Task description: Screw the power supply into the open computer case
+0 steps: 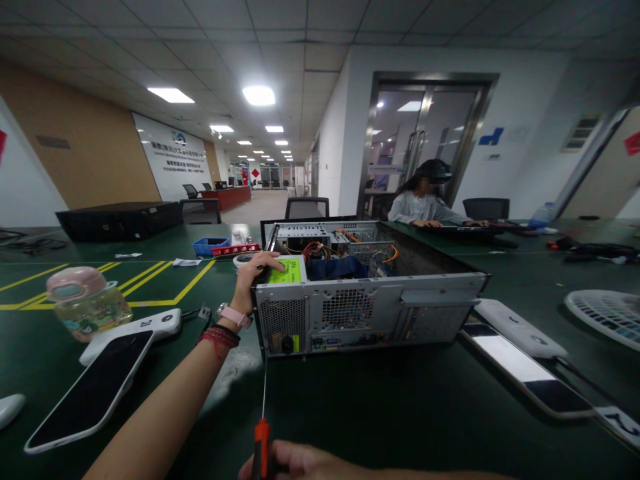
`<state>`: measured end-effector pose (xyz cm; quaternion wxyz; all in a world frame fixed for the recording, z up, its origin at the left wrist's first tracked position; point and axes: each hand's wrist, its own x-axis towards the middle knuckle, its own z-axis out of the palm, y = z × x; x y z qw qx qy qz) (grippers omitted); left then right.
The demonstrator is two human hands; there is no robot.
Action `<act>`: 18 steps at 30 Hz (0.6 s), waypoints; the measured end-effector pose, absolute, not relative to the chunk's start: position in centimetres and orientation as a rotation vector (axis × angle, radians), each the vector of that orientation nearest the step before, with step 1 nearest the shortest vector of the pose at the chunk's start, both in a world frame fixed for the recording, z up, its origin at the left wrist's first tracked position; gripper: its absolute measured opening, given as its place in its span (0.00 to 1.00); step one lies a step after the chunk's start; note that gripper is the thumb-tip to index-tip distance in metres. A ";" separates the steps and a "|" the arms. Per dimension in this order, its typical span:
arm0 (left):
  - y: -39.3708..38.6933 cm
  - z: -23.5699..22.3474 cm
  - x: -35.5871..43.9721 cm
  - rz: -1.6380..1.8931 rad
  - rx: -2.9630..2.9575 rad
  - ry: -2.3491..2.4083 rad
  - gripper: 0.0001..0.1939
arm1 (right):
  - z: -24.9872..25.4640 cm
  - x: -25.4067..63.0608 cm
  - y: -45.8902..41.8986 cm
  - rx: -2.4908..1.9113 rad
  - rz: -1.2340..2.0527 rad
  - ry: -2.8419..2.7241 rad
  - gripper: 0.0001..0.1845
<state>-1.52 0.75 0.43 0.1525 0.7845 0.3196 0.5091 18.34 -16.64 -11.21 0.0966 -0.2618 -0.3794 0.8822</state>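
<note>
At the bottom edge of the view the right hand (pixel 295 465) closes around the orange handle of a screwdriver (pixel 261 427). The fingers wrap the grip while the thin shaft runs up and away to the rear panel of the computer case (pixel 370 300), its tip meeting the lower left corner of that panel near the power socket. Only part of this hand shows, so how tightly it clasps cannot be told beyond that it holds the tool.

The case lies on its side with the top open, near the middle of the green table (pixel 400 413), showing coloured wires and a metal drive cage inside. The left hand (pixel 253 270) rests flat and spread on the case's top left corner, fingers reaching onto the bright green label of the power supply (pixel 290 271); it grips nothing, only presses down. A pink watch and red cord bracelets sit at that wrist.

Left of the arm lie a white handheld device with a dark screen (pixel 95 390) and a pink-lidded bottle (pixel 85 300). A second such device (pixel 520 357) lies to the right of the case, with a white fan grille (pixel 605 317) beyond. Farther back sit a blue tray (pixel 210 245), and another person (pixel 425 203) is seated at the far side of the table.
</note>
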 end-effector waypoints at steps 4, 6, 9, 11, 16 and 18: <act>0.5 0.4 -1.4 1.485 2.243 0.906 0.20 | -11.7 18.3 -16.4 -0.794 2.675 -1.015 0.43; 0.5 0.4 -1.4 1.489 2.246 0.896 0.20 | -12.1 18.3 -16.4 -0.832 2.692 -0.944 0.44; 0.6 0.4 -1.4 1.479 2.252 0.885 0.20 | -12.3 18.4 -16.4 -0.901 2.671 -0.901 0.47; 0.7 0.4 -1.4 1.474 2.254 0.897 0.20 | -12.2 18.4 -16.5 -0.923 2.652 -0.919 0.47; 0.9 0.3 -1.6 1.462 2.276 0.899 0.20 | -12.3 18.3 -16.6 -0.927 2.608 -0.931 0.47; 1.0 0.2 -1.6 1.469 2.274 0.899 0.20 | -12.7 18.3 -16.6 -0.831 2.619 -0.950 0.46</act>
